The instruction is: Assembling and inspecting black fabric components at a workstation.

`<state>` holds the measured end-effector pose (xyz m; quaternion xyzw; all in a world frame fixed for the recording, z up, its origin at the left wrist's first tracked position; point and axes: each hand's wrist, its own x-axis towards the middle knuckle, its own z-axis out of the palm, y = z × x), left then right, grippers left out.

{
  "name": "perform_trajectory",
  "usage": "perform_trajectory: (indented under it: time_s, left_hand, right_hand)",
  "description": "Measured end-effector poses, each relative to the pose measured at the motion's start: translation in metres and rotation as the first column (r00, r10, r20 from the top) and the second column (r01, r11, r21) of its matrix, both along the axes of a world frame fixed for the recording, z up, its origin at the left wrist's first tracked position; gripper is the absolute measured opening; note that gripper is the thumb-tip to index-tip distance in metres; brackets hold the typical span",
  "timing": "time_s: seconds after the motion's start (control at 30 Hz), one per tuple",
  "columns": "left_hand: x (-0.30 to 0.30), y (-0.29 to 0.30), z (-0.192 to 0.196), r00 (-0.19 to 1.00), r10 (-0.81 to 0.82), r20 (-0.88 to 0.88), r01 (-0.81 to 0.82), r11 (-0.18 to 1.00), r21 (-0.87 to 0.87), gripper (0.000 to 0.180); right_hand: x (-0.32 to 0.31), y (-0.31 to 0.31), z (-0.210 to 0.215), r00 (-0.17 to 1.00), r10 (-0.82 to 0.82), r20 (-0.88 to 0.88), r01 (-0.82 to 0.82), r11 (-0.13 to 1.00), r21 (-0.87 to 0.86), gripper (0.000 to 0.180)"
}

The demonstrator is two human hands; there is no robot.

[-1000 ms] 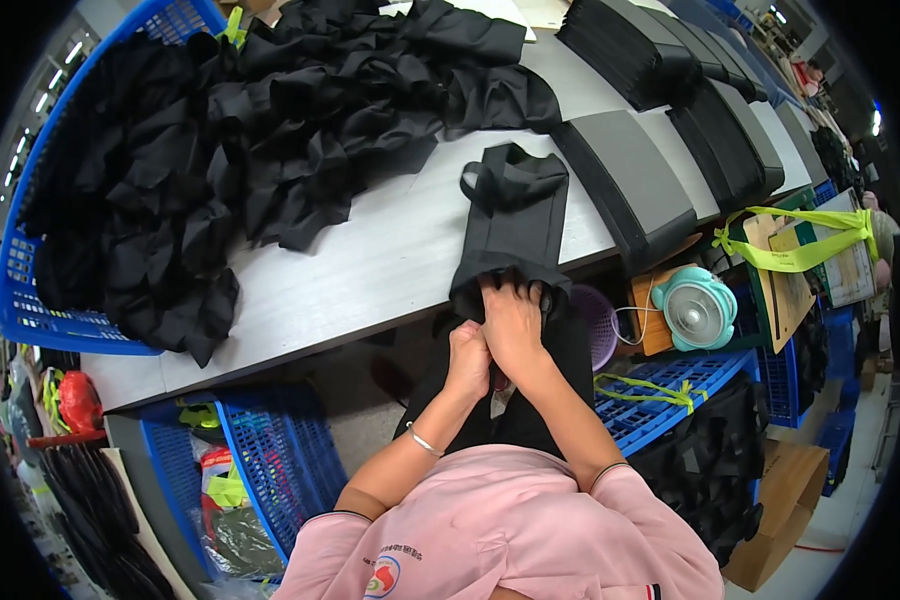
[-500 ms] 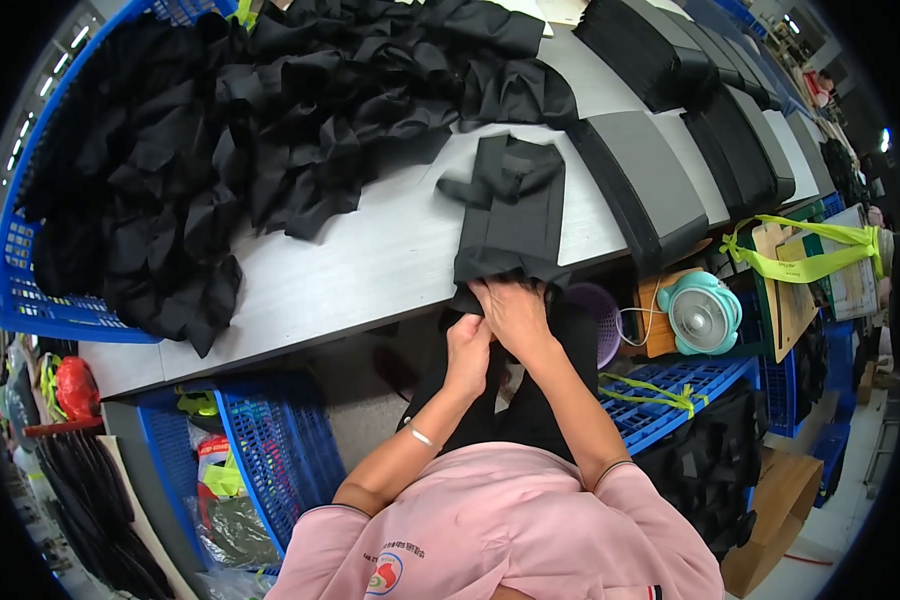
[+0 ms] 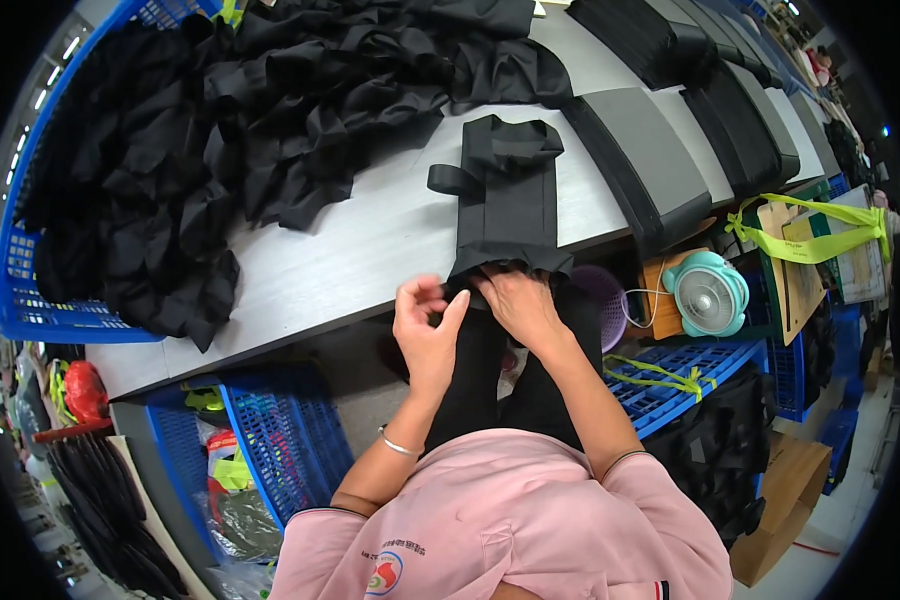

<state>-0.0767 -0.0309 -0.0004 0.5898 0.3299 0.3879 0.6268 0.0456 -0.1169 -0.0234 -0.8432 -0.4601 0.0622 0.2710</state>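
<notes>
A black fabric bag (image 3: 515, 205) lies lengthwise over the front edge of the white table, its near end hanging toward my lap. A strap loop sticks out from its left side, and the far end is folded over. My right hand (image 3: 520, 308) grips the bag's near edge, with its fingertips partly hidden in the fabric. Just left of that edge, my left hand (image 3: 428, 330) is off the cloth, thumb and fingers apart and slightly blurred, holding nothing.
A large heap of black fabric pieces (image 3: 160, 150) spills from a blue basket (image 3: 70, 322) onto the table (image 3: 300, 285). Stacks of flat black and grey pieces (image 3: 645, 150) stand at right. Beside them are a turquoise fan (image 3: 708, 295), a purple basket (image 3: 602, 300) and blue crates (image 3: 280, 450).
My left hand has let go of the bag's near edge and moved left, its fingers spreading. My right hand stays at the edge. The bag's strap loop has settled.
</notes>
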Motion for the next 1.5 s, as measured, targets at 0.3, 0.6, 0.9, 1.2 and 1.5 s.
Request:
perform_trajectory:
  time_s: [0.3,0.6,0.9,1.2,1.5]
  left_hand:
    - [0.004,-0.035,0.017,0.935,-0.342,-0.099,0.346,0.809,0.475,0.016]
    - [0.099,0.029,0.051,0.867,-0.301,-0.398,0.441,0.089,0.893,0.018]
    - [0.083,0.024,0.046,0.652,-0.644,-0.401,0.635,0.174,0.752,0.004]
    - [0.067,0.059,0.082,0.82,-0.399,-0.41,0.514,0.199,0.834,0.033]
    - [0.133,0.0,0.047,0.757,-0.384,-0.53,0.435,-0.309,0.846,0.008]
  right_hand:
    - [-0.004,0.007,-0.005,0.965,0.039,0.26,0.032,0.965,-0.26,0.032]
    - [-0.016,0.026,-0.006,0.925,-0.014,0.381,0.078,0.985,-0.154,0.043]
    - [0.011,-0.008,-0.061,0.965,0.182,0.191,-0.234,0.926,0.298,0.044]
    - [0.001,-0.002,0.013,0.987,0.115,-0.112,-0.116,0.993,-0.004,0.034]
    - [-0.021,0.006,-0.044,0.979,0.088,0.182,-0.096,0.995,0.038,0.04]
